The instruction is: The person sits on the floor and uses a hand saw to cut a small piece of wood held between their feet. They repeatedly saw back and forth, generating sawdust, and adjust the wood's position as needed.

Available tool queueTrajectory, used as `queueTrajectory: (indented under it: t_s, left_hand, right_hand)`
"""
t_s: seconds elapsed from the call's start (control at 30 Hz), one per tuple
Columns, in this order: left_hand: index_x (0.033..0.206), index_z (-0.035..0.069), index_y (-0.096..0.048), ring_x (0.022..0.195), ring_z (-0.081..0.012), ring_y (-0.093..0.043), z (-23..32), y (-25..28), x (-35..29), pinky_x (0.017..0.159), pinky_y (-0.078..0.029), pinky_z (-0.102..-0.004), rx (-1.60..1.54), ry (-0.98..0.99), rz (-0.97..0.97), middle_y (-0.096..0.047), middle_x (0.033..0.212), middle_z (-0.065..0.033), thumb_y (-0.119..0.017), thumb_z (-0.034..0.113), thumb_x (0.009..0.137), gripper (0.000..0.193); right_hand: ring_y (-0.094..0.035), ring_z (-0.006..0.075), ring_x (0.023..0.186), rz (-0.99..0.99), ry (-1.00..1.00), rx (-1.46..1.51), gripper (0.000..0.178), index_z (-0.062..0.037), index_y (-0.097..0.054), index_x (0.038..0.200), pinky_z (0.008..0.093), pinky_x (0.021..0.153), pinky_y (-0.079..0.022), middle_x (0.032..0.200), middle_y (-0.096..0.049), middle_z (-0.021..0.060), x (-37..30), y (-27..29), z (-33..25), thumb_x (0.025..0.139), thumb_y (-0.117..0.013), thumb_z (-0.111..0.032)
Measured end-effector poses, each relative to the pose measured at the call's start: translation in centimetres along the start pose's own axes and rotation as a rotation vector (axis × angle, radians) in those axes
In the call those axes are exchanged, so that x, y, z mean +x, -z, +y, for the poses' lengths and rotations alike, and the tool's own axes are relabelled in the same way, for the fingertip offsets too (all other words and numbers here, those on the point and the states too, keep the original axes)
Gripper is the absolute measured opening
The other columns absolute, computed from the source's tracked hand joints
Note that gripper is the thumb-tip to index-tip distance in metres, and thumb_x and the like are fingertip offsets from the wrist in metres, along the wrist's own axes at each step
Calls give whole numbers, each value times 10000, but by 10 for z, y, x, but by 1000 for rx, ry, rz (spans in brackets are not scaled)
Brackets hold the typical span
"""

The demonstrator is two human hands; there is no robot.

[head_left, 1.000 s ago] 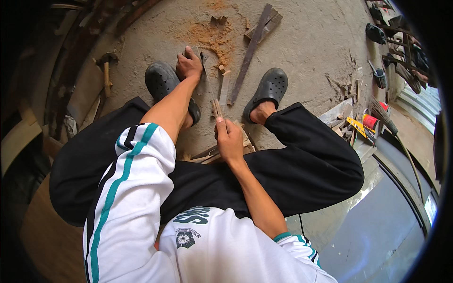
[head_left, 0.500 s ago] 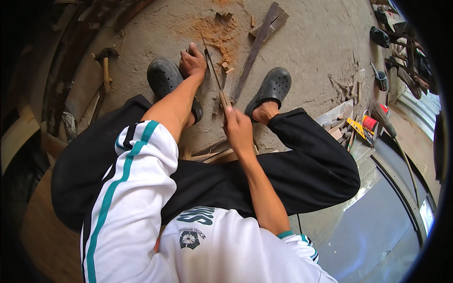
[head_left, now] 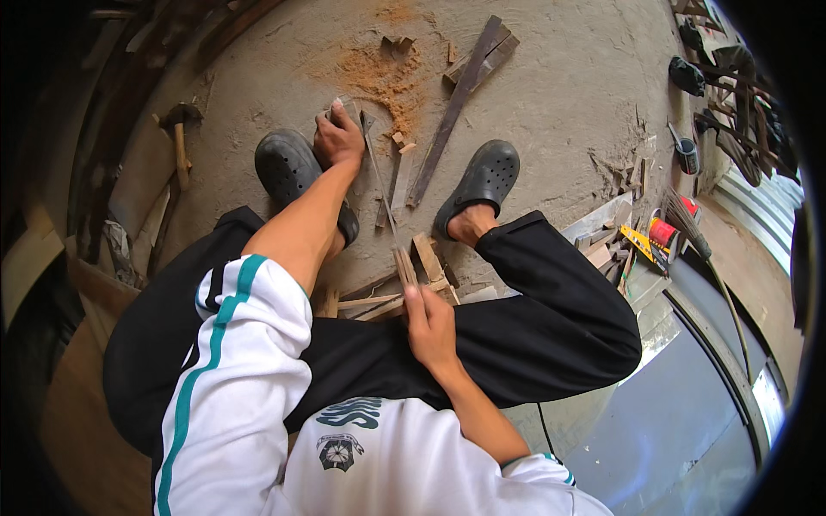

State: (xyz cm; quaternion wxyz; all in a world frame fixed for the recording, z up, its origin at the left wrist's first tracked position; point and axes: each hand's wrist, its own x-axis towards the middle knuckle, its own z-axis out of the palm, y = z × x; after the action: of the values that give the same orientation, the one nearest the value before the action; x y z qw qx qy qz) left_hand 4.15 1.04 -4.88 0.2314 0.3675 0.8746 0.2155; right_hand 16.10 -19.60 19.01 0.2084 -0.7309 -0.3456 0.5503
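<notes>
My right hand point(head_left: 431, 328) is wrapped around the light wooden handle of a handsaw point(head_left: 384, 196), close to my lap. The saw's thin blade runs away from me, and its far part lies beside my left hand point(head_left: 339, 138). That hand is closed over a greyish piece of wood point(head_left: 351, 107), pressing it down near the toe of my left clog point(head_left: 287, 165). Most of the wood piece is hidden by my fingers. Orange-brown sawdust point(head_left: 389, 76) lies on the ground just past the blade.
A long dark wood strip point(head_left: 454, 112) lies ahead, left of my right clog point(head_left: 489, 179). Wood offcuts point(head_left: 428, 258) lie between my legs. At left rests a hammer point(head_left: 180, 142). Scraps, a red can point(head_left: 662, 232), a yellow level point(head_left: 637, 242) and a brush point(head_left: 688, 225) are at right.
My right hand has drawn the saw back toward my body, uncovering more offcuts between my legs. My left hand stays on the wood piece while the whole view has shifted slightly.
</notes>
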Motion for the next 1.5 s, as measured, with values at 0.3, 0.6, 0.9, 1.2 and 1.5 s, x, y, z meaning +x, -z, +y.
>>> queueTrajectory:
  t_s: [0.3,0.6,0.9,1.2,1.5]
  left_hand:
    - [995,-27,-559,889,-500,-618,-6,-18,0,764,-477,-551,13,-21,39,-652,918,-316,-406,516,970,564]
    - [1004,-18,-595,915,-501,-615,7,-6,-3,788,-467,-549,12,28,3,-653,950,-313,-370,516,987,580]
    - [1001,10,-584,851,-497,-620,3,-8,-6,722,-477,-548,30,-24,20,-663,892,-289,-410,463,991,485]
    - [992,6,-605,878,-495,-617,3,-8,-5,747,-469,-551,32,14,32,-664,908,-292,-393,491,986,529]
    - [972,-14,-587,894,-487,-619,10,-6,-6,766,-467,-546,2,17,13,-664,923,-291,-379,494,986,548]
  right_hand:
    - [-417,142,538,61,86,-3,457,22,-495,698,357,522,-360,562,-423,79,74,-12,0,1022,-472,-301]
    - [-457,158,536,-35,-19,11,436,24,-551,733,355,540,-390,556,-475,88,98,-4,11,996,-520,-322]
    - [-520,333,544,-25,-109,10,407,37,-560,762,429,551,-395,594,-527,212,91,-1,-38,983,-522,-302]
    - [-515,400,582,-4,-6,-34,401,34,-535,746,454,557,-397,600,-516,228,81,-11,-37,986,-517,-287]
    - [-400,140,496,15,24,-19,449,23,-530,713,333,496,-340,542,-450,60,47,9,-24,1017,-476,-302]
